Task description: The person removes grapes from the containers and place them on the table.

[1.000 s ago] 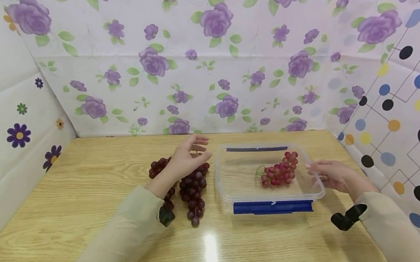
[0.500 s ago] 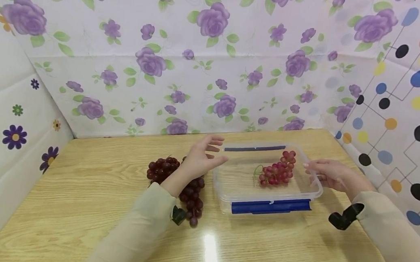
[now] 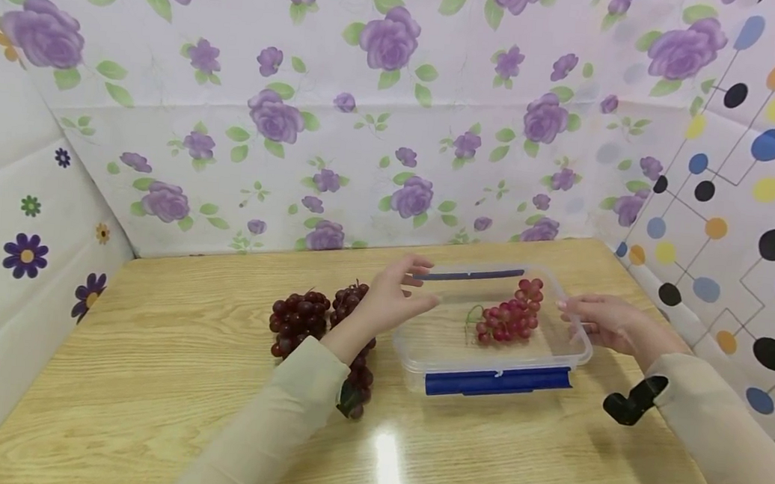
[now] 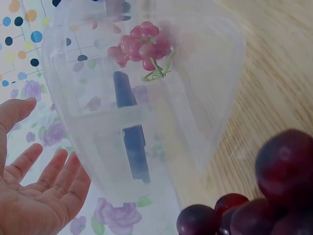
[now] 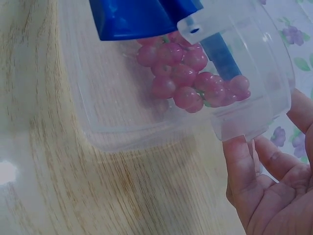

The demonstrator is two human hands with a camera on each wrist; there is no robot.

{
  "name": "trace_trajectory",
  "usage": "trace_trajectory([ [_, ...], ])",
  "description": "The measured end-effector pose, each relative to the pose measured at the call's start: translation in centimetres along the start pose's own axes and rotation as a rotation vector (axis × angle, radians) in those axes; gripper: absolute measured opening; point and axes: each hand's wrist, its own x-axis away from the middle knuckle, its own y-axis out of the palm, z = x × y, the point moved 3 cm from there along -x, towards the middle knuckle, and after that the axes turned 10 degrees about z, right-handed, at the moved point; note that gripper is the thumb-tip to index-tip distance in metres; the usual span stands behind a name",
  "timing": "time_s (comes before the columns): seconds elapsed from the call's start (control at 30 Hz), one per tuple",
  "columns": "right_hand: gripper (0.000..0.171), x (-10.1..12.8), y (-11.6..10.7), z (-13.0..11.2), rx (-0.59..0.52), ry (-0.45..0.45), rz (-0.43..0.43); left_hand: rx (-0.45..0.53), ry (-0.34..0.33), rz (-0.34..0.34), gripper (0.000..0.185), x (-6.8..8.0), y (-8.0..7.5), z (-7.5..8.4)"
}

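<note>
A clear plastic food container with blue latches sits right of centre on the table. Inside it lies a bunch of pinkish-red grapes with a green stem. My right hand holds the container's right rim, thumb above and fingers below; the right wrist view shows fingers against the edge. Over the container's left rim, my left hand hovers with spread fingers and holds nothing. Two bunches of dark grapes lie to the left: one dark bunch and another partly hidden by my left forearm.
The wooden table backs onto a floral sheet. A dotted sheet stands close on the right, and a daisy-patterned one on the left. Light glares off the table's front.
My left hand has moved right, from over the dark grapes to the container's left rim, uncovering more of the bunches. The right hand stays at the right rim.
</note>
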Motion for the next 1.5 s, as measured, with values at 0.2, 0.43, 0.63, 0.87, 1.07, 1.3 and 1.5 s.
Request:
trace_trajectory([
  [0.2, 0.077, 0.0, -0.1, 0.1, -0.004, -0.002, 0.0, 0.001, -0.01, -0.022, 0.049, -0.7, 1.3, 0.0],
  [0.43, 0.077, 0.1, 0.1, 0.0, 0.003, -0.003, -0.006, -0.038, -0.009, -0.054, 0.051, -0.9, 2.6, 0.2],
  [0.63, 0.077, 0.0, -0.2, 0.1, 0.011, -0.002, -0.002, -0.051, 0.009, -0.077, 0.051, -1.2, 3.5, 0.5],
  [0.87, 0.082, 0.1, -0.2, 0.1, 0.018, -0.003, -0.019, -0.088, -0.02, -0.1, 0.052, -1.3, 4.5, 0.9],
  [1.07, 0.082, 0.1, -0.1, 0.0, 0.011, -0.002, -0.018, -0.058, -0.042, -0.116, 0.052, -1.5, 5.3, 1.3],
  [1.3, 0.081, 0.0, 0.0, -0.1, 0.009, -0.003, -0.013, -0.091, -0.066, -0.119, 0.053, -1.6, 6.2, 1.5],
  [1.5, 0.081, 0.0, 0.1, 0.0, 0.011, 0.001, -0.014, -0.114, -0.079, -0.139, 0.052, -1.8, 7.0, 1.5],
])
